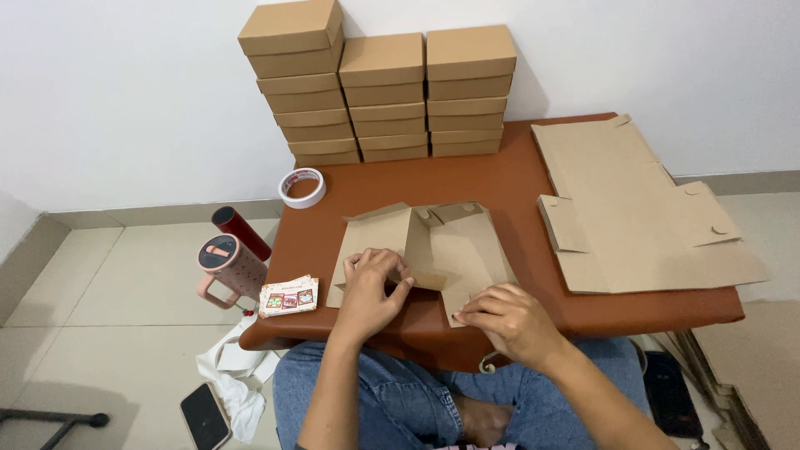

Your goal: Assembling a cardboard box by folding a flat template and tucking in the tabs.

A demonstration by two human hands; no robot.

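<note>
Behind the box blank, boxes stand finished; my left hand pinches its flap, my right hand presses it flat, flats unfolded beside.

Stacked boxes behind half-folded box; flat sheets apparently right.

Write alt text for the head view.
Both hands, left hand and right hand, fold a flat cardboard box blank on a brown table. Finished boxes are stacked against the wall, flat blanks lie right, a tape roll left.
</note>
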